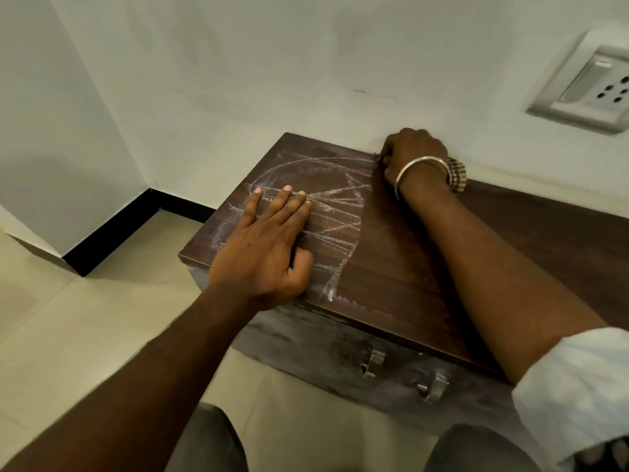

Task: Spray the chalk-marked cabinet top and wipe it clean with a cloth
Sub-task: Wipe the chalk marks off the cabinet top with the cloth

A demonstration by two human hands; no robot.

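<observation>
Chalk marks (340,199) crossed the cabinet top (408,267) under my left hand (262,257), fingers (287,207) flat and straight; my right hand (412,151) curled by the wall (272,80), round what I couldn't tell.

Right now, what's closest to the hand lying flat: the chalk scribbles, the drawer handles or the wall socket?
1. Chalk scribbles, right under the left hand.
2. Drawer handles, cabinet front, below.
3. Wall socket, far upper right.

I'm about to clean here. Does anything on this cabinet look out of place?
Yes: white chalk scribbles criss-cross the left half of the dark wooden cabinet top, partly under the flat left hand.
</observation>
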